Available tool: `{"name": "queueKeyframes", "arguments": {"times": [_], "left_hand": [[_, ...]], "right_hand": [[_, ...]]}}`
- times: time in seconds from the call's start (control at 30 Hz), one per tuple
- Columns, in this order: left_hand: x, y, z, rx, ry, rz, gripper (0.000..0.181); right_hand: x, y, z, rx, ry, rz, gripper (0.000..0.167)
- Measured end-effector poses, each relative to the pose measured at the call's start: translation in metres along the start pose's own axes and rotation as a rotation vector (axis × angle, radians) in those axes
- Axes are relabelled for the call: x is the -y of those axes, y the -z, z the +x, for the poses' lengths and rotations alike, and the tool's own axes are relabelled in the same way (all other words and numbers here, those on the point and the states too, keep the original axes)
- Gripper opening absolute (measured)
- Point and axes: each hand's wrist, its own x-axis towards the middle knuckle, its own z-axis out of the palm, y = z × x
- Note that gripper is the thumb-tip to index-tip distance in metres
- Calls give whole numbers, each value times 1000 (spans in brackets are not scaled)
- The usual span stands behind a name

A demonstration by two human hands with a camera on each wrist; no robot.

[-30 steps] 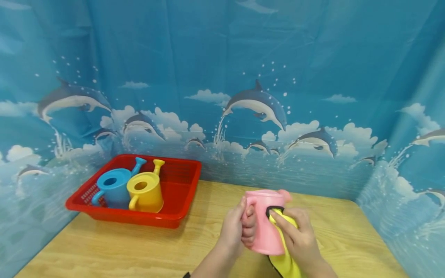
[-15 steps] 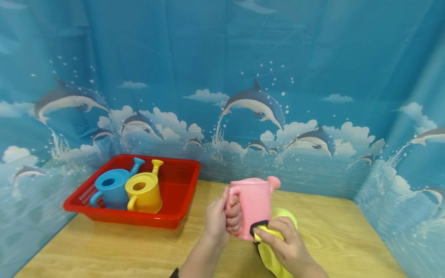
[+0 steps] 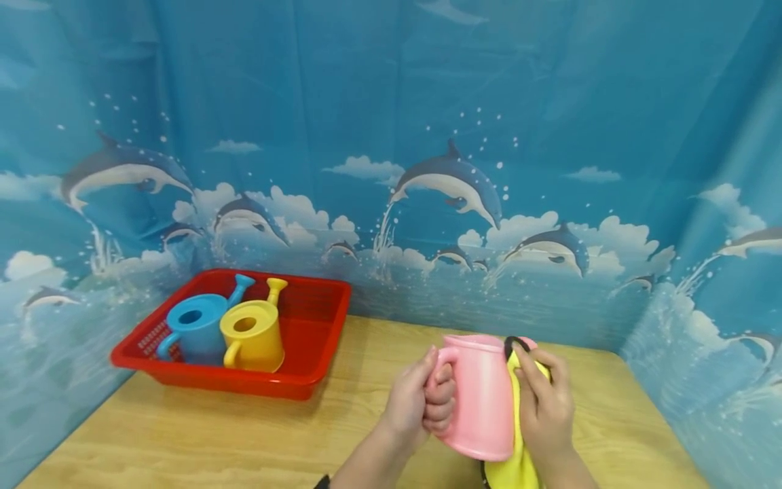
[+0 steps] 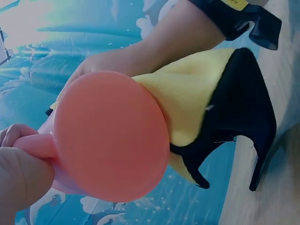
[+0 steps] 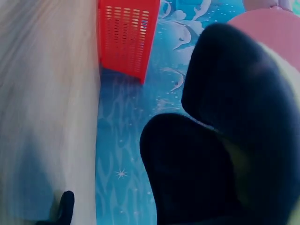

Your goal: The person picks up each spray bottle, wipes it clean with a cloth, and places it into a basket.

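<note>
A pink toy watering can (image 3: 482,401) is held up off the table by its handle in my left hand (image 3: 418,401), fingers curled round the handle. In the left wrist view the round base of the pink watering can (image 4: 112,136) faces the camera. My right hand (image 3: 546,407) pinches a yellow cloth with a black edge (image 3: 519,435) against the can's right side, near the spout, which is mostly hidden behind cloth and fingers. The cloth's loose end (image 4: 187,93) hangs below the hand; in the right wrist view its dark part (image 5: 187,168) covers much of the picture.
On the left of the wooden table (image 3: 342,435) stands a red basket (image 3: 318,367). A blue watering can (image 3: 204,333) and a yellow watering can (image 3: 259,339) stand upright in it, side by side. Behind the table hangs a blue dolphin-print curtain (image 3: 366,122).
The pink watering can rose and shifted left, then came back right and lower. My right hand slid the cloth down to the can's lower part, then up beside the spout. The basket stayed put.
</note>
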Motion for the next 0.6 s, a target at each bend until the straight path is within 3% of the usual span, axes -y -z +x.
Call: {"name": "queueKeyframes", "arguments": {"times": [0.1, 0.17, 0.3, 0.6], "left_hand": [[1, -1, 0, -7, 17, 1, 45], [1, -1, 0, -26, 27, -1, 45], [-4, 2, 0, -66, 6, -32, 47], [-19, 17, -3, -115, -110, -59, 50]], "right_hand": [[-1, 2, -1, 9, -49, -36, 39], [-1, 1, -1, 6, -33, -28, 38], [4, -2, -1, 8, 60, 43, 33], [18, -14, -4, 131, 235, 209, 26]]}}
